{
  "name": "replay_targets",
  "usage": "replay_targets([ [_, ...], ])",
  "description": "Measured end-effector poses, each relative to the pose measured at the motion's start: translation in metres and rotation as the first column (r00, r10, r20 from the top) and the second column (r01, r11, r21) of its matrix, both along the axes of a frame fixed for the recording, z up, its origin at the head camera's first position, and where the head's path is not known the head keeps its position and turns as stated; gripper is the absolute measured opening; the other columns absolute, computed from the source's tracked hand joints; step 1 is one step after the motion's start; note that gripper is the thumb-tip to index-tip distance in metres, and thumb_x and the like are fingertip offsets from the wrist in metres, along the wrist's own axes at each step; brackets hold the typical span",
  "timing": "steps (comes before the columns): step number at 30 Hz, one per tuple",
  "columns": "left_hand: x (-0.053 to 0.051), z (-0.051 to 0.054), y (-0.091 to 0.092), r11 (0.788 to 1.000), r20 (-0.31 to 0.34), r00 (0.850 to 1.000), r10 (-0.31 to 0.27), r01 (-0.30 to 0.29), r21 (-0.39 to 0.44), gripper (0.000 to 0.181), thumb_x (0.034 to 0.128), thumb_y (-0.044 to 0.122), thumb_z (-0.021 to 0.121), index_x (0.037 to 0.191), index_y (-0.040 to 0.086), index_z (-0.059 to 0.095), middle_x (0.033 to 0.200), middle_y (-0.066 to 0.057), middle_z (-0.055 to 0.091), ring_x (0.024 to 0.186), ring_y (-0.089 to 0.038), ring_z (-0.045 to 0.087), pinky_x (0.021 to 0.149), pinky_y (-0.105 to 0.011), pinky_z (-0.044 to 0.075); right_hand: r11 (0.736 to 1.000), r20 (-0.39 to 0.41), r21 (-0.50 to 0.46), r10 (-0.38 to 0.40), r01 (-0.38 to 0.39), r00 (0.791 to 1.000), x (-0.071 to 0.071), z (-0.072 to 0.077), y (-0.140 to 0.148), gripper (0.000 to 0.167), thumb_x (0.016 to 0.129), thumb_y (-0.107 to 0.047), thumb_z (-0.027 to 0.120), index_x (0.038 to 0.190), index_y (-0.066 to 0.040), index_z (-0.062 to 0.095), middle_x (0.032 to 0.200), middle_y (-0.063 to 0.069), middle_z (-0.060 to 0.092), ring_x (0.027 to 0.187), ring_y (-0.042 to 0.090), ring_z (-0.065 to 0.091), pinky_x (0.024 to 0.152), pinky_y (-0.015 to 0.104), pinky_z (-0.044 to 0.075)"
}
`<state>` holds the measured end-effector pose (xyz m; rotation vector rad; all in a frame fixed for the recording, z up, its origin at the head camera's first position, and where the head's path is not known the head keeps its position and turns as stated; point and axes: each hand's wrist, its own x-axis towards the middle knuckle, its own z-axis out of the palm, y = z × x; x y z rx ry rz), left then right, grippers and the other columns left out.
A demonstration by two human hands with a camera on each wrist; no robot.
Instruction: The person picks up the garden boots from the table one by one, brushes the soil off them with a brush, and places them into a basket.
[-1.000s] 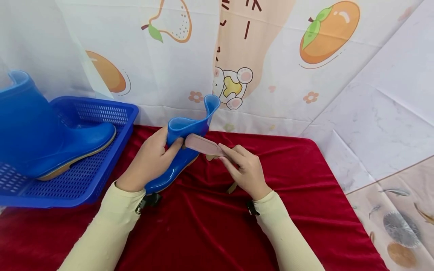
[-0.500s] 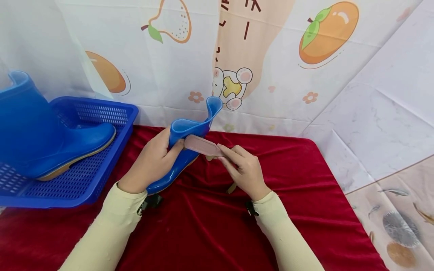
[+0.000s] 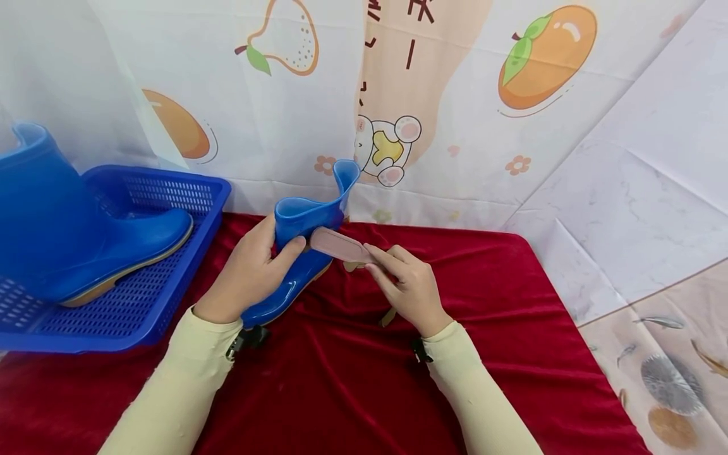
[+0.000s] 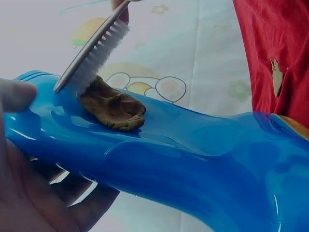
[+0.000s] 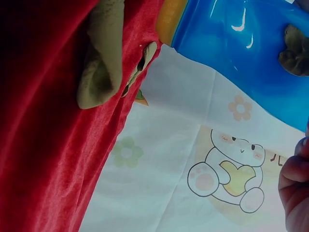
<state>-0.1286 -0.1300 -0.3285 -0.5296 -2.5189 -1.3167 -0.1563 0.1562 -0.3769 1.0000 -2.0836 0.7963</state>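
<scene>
Over a red velvet cloth (image 3: 483,297), the person's left hand (image 3: 247,268) wraps thumb and fingers round the shaft (image 4: 169,145) of a glossy blue rubber boot (image 3: 301,272), probably to steady it. The right hand (image 3: 409,284) pinches a flat, pink-backed brush (image 3: 340,244) between thumb and fingers; its white bristles (image 4: 96,60) meet a brown clay-like lump (image 4: 116,106) on the shaft, which seems angled to present that side. Drab clay-like pieces (image 5: 104,53) lie on the cloth. A matching boot (image 3: 51,221) stands in a blue plastic mesh basket (image 3: 207,230) at left, apparently set aside. Brown lettering (image 3: 411,54) on the fruit-print curtain (image 3: 466,177) is too cut off to read; no brand shows.
</scene>
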Motion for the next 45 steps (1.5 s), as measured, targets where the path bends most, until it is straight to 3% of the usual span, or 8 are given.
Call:
replay_targets([
  [12,-0.003,-0.001,-0.003,0.998,-0.022,0.999,0.034,-0.032,0.057,0.049,0.1097,0.032,0.050,0.150,0.005,0.043,0.146,-0.018,0.056,0.130,-0.040,0.058,0.107,-0.067,0.043,1.000,0.000,-0.002,-0.005,0.005,1.000,-0.004,-0.005,0.003,0.032,0.091,-0.010,0.078,0.123,-0.009,0.076,0.079,0.000,0.062,0.057,0.008,0.041,0.049,0.022,0.032],
  [24,-0.002,-0.001,0.001,1.000,-0.017,1.000,0.001,-0.001,0.016,0.050,0.1093,0.035,0.051,0.150,0.006,0.044,0.142,-0.017,0.059,0.124,-0.038,0.062,0.104,-0.064,0.048,1.000,-0.014,-0.013,0.014,-0.015,1.000,-0.002,-0.002,0.000,0.033,0.091,-0.011,0.078,0.125,-0.010,0.076,0.078,-0.001,0.061,0.058,0.005,0.037,0.049,0.022,0.031],
  [35,0.000,0.001,0.007,1.000,-0.020,1.000,-0.024,0.025,0.009,0.043,0.1092,0.031,0.051,0.146,0.010,0.048,0.138,-0.012,0.062,0.123,-0.034,0.062,0.104,-0.062,0.049,0.999,-0.004,0.014,0.051,-0.051,0.999,0.003,0.001,0.000,0.030,0.099,-0.022,0.073,0.127,-0.011,0.075,0.081,-0.001,0.062,0.057,0.006,0.041,0.048,0.021,0.031],
  [45,-0.001,-0.001,0.002,0.999,-0.022,0.999,0.033,-0.032,0.028,0.051,0.1096,0.034,0.050,0.151,0.005,0.043,0.143,-0.017,0.058,0.126,-0.038,0.061,0.107,-0.063,0.046,0.999,0.008,0.040,0.005,-0.005,1.000,-0.002,-0.004,0.002,0.033,0.090,-0.012,0.080,0.123,-0.011,0.077,0.079,0.000,0.063,0.056,0.005,0.039,0.048,0.021,0.032],
])
